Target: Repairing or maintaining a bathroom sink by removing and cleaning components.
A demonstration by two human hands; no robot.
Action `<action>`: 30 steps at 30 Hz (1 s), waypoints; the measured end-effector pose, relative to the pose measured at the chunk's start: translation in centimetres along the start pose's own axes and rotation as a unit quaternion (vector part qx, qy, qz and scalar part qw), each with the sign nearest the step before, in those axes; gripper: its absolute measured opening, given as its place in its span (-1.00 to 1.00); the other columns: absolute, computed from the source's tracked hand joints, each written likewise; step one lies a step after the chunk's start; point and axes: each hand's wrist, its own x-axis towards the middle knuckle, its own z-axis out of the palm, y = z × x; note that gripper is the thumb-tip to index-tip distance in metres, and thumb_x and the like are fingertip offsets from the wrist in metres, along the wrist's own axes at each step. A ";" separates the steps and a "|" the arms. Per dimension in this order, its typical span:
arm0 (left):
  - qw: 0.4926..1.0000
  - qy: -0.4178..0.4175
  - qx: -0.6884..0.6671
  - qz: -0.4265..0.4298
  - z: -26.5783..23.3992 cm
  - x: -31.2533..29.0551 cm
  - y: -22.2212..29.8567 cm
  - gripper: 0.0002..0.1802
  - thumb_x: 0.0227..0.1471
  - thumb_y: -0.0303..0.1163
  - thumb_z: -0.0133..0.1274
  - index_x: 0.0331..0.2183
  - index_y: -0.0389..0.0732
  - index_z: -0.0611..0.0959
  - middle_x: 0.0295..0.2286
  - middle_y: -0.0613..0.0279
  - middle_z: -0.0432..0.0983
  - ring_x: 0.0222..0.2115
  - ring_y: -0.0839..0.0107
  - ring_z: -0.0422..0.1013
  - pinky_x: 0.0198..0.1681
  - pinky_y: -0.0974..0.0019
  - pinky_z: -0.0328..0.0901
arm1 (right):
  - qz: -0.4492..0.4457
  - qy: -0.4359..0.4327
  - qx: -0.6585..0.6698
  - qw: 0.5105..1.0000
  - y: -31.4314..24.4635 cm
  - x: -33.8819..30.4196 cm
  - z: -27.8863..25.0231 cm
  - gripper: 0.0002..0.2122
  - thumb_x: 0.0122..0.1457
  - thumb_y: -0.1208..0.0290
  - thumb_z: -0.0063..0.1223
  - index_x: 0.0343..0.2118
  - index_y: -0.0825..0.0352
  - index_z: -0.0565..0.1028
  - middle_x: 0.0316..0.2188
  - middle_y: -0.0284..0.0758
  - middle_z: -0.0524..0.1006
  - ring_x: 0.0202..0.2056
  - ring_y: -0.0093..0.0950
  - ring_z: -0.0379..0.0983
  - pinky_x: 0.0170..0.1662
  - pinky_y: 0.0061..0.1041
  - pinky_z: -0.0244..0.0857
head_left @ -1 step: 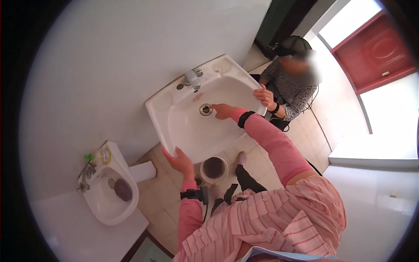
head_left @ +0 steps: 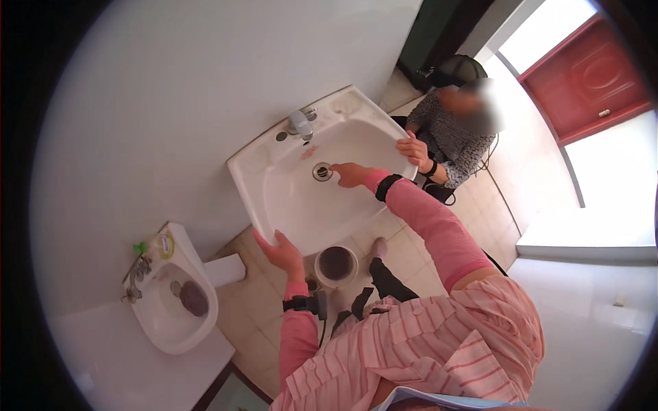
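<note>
A white washbasin (head_left: 295,216) with a silver tap (head_left: 301,125) stands against the wall in front of me. My left hand (head_left: 282,255) holds its near left rim, thumb on top and fingers along the outer side. My right hand (head_left: 351,174) reaches into the bowl. Its index finger is stretched to the right edge of the round metal drain (head_left: 322,172), and the thumb is apart below it. I see nothing held in that hand, though some of its fingers are hidden. Reddish marks (head_left: 310,152) show on the bowl between tap and drain.
On the right a crouching person (head_left: 449,137) rests a hand (head_left: 413,152) on the basin's right rim. A bucket (head_left: 336,266) with dark contents stands below the near rim. To the left is a smaller sink (head_left: 175,335) with a dark round thing (head_left: 194,299) inside.
</note>
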 end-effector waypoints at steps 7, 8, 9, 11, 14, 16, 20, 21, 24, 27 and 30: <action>1.000 0.007 -0.014 0.008 -0.4 0.0 -0.6 -0.40 -0.09 -0.46 -0.12 0.04 -0.31 0.15 -0.06 -0.12 0.22 -0.10 0.05 0.25 -0.05 0.18 0.16 | -0.012 0.002 -0.010 1.000 -2.8 -5.7 -1.7 -0.53 -0.11 0.46 -0.11 -0.02 0.31 0.25 -0.25 -0.09 0.43 -0.19 -0.17 0.35 -0.13 -0.32 0.22; 1.000 0.011 0.005 0.014 -0.4 -0.1 -0.4 -0.40 -0.09 -0.46 -0.12 0.04 -0.31 0.14 -0.07 -0.13 0.22 -0.11 0.05 0.25 -0.06 0.18 0.16 | -0.009 0.017 -0.008 1.000 -2.9 -6.5 -1.6 -0.54 -0.10 0.45 -0.10 -0.04 0.29 0.27 -0.27 -0.11 0.43 -0.21 -0.18 0.36 -0.14 -0.32 0.22; 1.000 0.007 0.004 0.017 -0.4 -0.1 -0.3 -0.40 -0.09 -0.46 -0.12 0.04 -0.31 0.14 -0.07 -0.13 0.22 -0.11 0.05 0.25 -0.06 0.18 0.16 | -0.005 0.021 -0.006 1.000 -3.0 -7.3 -1.4 -0.54 -0.10 0.45 -0.10 -0.04 0.29 0.27 -0.27 -0.11 0.43 -0.21 -0.18 0.36 -0.14 -0.32 0.22; 1.000 0.004 0.015 0.008 -0.4 -0.3 -0.2 -0.39 -0.09 -0.46 -0.13 0.04 -0.31 0.13 -0.08 -0.15 0.23 -0.11 0.02 0.25 -0.07 0.17 0.16 | -0.023 0.064 0.003 0.998 -3.0 -9.1 -0.6 -0.58 -0.10 0.44 -0.09 -0.07 0.27 0.31 -0.33 -0.15 0.44 -0.26 -0.20 0.38 -0.16 -0.32 0.23; 0.999 -0.011 0.030 -0.013 -0.5 -0.5 -0.6 -0.38 -0.09 -0.45 -0.12 0.04 -0.31 0.13 -0.08 -0.16 0.23 -0.12 0.00 0.25 -0.08 0.17 0.16 | 0.004 0.091 0.015 0.996 -3.1 -11.3 0.7 -0.62 -0.11 0.47 -0.10 -0.12 0.27 0.37 -0.33 -0.14 0.44 -0.28 -0.20 0.37 -0.17 -0.31 0.23; 1.000 -0.005 0.017 0.006 -0.3 0.2 -0.7 -0.38 -0.10 -0.44 -0.11 0.04 -0.31 0.13 -0.08 -0.16 0.23 -0.12 0.00 0.25 -0.08 0.16 0.16 | -0.028 0.163 0.027 0.986 -2.9 -11.5 0.9 -0.66 -0.13 0.47 -0.09 -0.18 0.28 0.40 -0.35 -0.11 0.44 -0.29 -0.17 0.37 -0.18 -0.30 0.24; 0.999 0.000 0.031 0.017 -0.5 -0.1 -0.3 -0.39 -0.10 -0.43 -0.11 0.03 -0.31 0.14 -0.09 -0.18 0.24 -0.13 -0.02 0.26 -0.09 0.14 0.17 | -0.058 0.320 0.081 0.942 -2.1 -13.2 -0.8 -0.75 -0.15 0.50 -0.10 -0.32 0.30 0.47 -0.43 -0.10 0.46 -0.35 -0.18 0.38 -0.24 -0.29 0.26; 0.999 -0.011 0.032 0.023 -0.4 -0.2 -0.1 -0.39 -0.10 -0.43 -0.11 0.03 -0.31 0.14 -0.09 -0.18 0.24 -0.13 -0.02 0.26 -0.09 0.14 0.17 | -0.048 0.327 0.085 0.940 -1.5 -13.6 -1.5 -0.75 -0.15 0.50 -0.10 -0.32 0.30 0.47 -0.43 -0.10 0.46 -0.35 -0.18 0.38 -0.24 -0.29 0.26; 0.997 0.002 0.063 0.035 -0.3 -0.5 0.5 -0.40 -0.10 -0.42 -0.11 0.02 -0.31 0.15 -0.10 -0.19 0.25 -0.16 -0.04 0.28 -0.12 0.13 0.18 | -0.043 0.422 0.083 0.902 -0.7 -15.4 -2.8 -0.78 -0.10 0.54 -0.15 -0.37 0.35 0.49 -0.53 -0.14 0.47 -0.45 -0.24 0.41 -0.36 -0.40 0.28; 0.997 -0.011 0.061 0.037 -0.6 -0.8 0.9 -0.38 -0.11 -0.42 -0.11 0.03 -0.32 0.14 -0.13 -0.20 0.28 -0.20 -0.05 0.31 -0.15 0.10 0.20 | -0.033 0.428 0.100 0.898 -0.5 -17.8 -2.8 -0.78 -0.09 0.54 -0.16 -0.35 0.35 0.48 -0.52 -0.14 0.47 -0.47 -0.27 0.41 -0.37 -0.41 0.28; 0.997 -0.025 0.072 0.014 -0.9 -0.6 1.0 -0.36 -0.11 -0.39 -0.12 0.03 -0.33 0.12 -0.17 -0.20 0.32 -0.23 -0.07 0.33 -0.18 0.07 0.22 | -0.021 0.451 0.112 0.885 -0.4 -19.7 -2.0 -0.79 -0.08 0.53 -0.15 -0.35 0.36 0.48 -0.52 -0.15 0.47 -0.46 -0.29 0.42 -0.35 -0.42 0.29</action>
